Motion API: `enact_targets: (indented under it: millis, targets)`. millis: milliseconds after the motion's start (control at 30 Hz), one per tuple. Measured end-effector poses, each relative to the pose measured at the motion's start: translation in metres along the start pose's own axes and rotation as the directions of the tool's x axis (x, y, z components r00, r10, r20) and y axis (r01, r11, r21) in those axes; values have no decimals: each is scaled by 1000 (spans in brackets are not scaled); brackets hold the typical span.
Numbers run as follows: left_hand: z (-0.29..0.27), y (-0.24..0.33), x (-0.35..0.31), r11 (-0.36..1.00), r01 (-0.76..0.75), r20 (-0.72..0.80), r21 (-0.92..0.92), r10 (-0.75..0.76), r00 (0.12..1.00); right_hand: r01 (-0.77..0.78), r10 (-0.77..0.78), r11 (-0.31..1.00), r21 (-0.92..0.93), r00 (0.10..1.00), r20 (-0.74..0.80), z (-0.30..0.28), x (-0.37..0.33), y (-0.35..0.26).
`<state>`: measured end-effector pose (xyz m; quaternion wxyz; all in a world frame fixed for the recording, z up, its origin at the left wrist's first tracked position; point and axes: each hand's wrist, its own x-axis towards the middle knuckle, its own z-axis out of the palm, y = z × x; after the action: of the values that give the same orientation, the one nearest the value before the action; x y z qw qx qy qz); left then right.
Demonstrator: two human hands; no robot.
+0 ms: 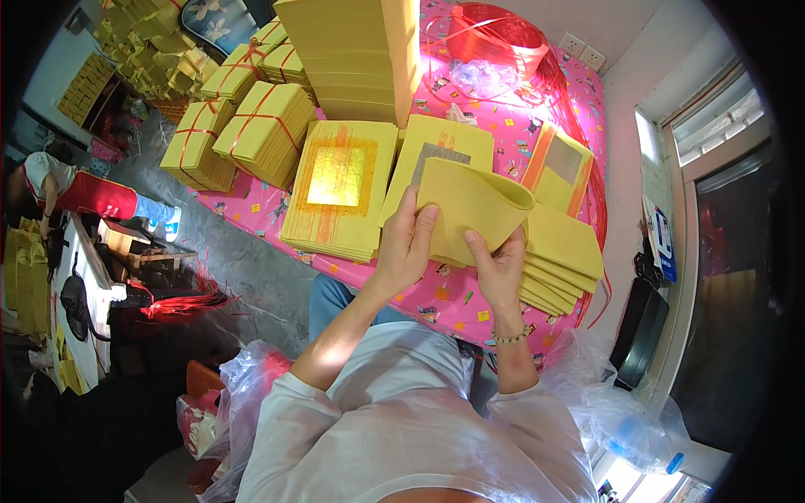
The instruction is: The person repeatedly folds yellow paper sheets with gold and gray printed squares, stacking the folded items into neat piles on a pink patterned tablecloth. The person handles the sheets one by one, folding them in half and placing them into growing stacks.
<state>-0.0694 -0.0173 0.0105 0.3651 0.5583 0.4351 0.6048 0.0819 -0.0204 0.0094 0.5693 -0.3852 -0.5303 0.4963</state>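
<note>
Between my two hands is a thin batch of yellow paper sheets point(470, 201), bent over in a curl at its right side. My left hand point(405, 239) grips the left edge with the thumb on top. At the lower right, my right hand point(501, 267) pinches the sheets, thumb in front and fingers behind. Directly left lies a stack of yellow paper point(289, 222) with a shiny gold square on top. Partly covered behind the sheets is another yellow stack point(457, 134) with a grey patch. Fanned yellow bundles point(570, 243) lie right of my right hand.
A pink patterned cloth point(260, 201) covers the table. Red-tied yellow paper bundles point(264, 126) stand at the far left, beside a tall yellow stack point(344, 63). A red basket point(495, 42) with red strips sits at the back. Another person point(92, 193) works at left.
</note>
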Motion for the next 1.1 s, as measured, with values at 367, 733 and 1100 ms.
enact_targets:
  millis: [367, 733, 1100]
  targets:
    - [4, 0, -1, 998, 27, -56, 57, -24, 998, -41, 45, 996, 77, 998, -50, 3, -1, 0]
    - [6, 8, -1, 976, 39, -13, 214, -37, 999, -87, 97, 987, 137, 993, -66, 2, -6, 3]
    - [6, 14, -1, 962, 72, 4, 265, -76, 997, -110, 126, 970, 217, 990, -58, 1, -9, 6]
